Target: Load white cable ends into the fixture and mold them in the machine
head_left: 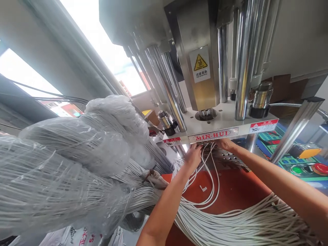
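Both hands reach under the front plate (214, 131) of a press marked MIN-HUI. My left hand (194, 155) is at the left of the metal mould, beside white cables (210, 171) that hang out in loops. Its fingers are bent and closed, but their tips and whatever they hold are hidden. To the right, my right hand (225, 144) is close under the plate's lower edge, by the perforated metal block (229, 157); its fingers are mostly covered. A thick bundle of white cables (217, 225) lies across the red-brown work surface (233, 188) below my forearms.
Large plastic-wrapped cable bundles (77, 160) crowd the left. Chrome columns (244, 65) and a heated nozzle block with a warning label (201, 65) stand above. At right are a control panel with a red button (320, 168) and a slanted metal post (297, 130). A small white scrap (203, 188) lies on the surface.
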A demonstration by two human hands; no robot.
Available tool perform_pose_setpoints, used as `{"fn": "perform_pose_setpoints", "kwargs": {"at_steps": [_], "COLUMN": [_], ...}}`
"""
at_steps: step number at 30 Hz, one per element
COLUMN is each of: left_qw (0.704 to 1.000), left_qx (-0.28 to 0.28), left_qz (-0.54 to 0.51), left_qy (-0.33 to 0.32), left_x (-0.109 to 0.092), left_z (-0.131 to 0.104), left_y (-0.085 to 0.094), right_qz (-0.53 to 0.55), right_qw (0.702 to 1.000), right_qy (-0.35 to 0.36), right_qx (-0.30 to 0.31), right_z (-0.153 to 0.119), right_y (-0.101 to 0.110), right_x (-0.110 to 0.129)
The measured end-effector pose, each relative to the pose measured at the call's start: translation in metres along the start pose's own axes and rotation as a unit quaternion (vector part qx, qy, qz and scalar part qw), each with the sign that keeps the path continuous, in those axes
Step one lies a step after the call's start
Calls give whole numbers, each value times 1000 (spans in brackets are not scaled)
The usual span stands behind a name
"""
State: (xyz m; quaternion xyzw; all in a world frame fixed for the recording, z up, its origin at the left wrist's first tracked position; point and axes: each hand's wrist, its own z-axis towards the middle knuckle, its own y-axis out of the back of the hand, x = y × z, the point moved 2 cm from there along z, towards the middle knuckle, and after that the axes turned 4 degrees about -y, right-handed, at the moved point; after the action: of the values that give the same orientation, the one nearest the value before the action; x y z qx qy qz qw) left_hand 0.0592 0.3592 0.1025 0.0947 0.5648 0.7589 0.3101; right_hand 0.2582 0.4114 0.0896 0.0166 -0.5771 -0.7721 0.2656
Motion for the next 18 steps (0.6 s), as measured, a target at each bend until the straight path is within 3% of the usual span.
{"fn": "perform_pose_setpoints", "kwargs": {"at_steps": [5, 8, 12, 18], "left_qw": [998, 997, 998, 998], "left_qx": [-58, -57, -45, -46], "left_qz": [11, 4, 15, -1], "left_qy": [-17, -52, -47, -51], "left_x": [-20, -41, -56, -55], "left_z": [7, 19, 37, 43], "left_y": [4, -3, -22, -39], "right_qz": [8, 2, -7, -8], "right_qw": [997, 995, 996, 1000], "right_qy": [-75, -96, -84, -24], "right_qx": [-31, -37, -28, 9], "right_z": [-35, -49, -53, -58], "right_y": [12, 13, 11, 14], "right_x": [-30, -39, -35, -27]}}
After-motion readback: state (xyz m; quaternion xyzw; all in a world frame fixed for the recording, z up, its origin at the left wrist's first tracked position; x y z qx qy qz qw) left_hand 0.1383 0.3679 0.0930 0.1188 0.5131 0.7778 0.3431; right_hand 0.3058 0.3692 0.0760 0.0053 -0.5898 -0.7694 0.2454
